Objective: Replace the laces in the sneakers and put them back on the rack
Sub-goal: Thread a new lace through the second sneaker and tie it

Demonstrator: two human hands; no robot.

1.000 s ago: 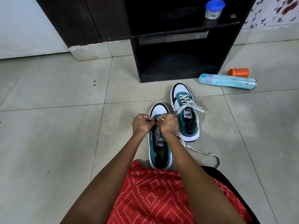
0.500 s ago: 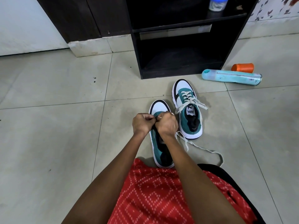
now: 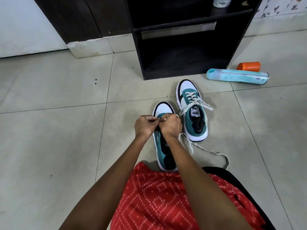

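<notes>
Near sneaker (image 3: pixel 164 146): stands on the floor (image 3: pixel 66 146) just in front of the person's lap. Its long axis runs heel-to-lap and white toe toward the rack (image 3: pixel 182 47).
Lace (image 3: pixel 190 145): one end is up at the front eyelets. The loose tail runs off the sneaker's right side and curls over the tile toward the lap.
Left hand (image 3: pixel 144 127): fingers curled, tips pinching the lace just behind the toe cap.
Right hand (image 3: pixel 171 126): knuckles touching the left's, fingers curled on the same stretch of lace. It is the nearer hand to the free tail.
Hidden: the hands cover the eyelet in work.
Judgement: threading is only at the front rows, so the pull likely goes back toward the heel.
Far sneaker (image 3: pixel 192 110): fully laced, just right of and beyond the near one, near the rack's foot.
Rack: lower shelf open, straight ahead.
Room: a teal bottle (image 3: pixel 237 76) lies by the rack's right corner, an orange cup (image 3: pixel 248 66) behind it.
</notes>
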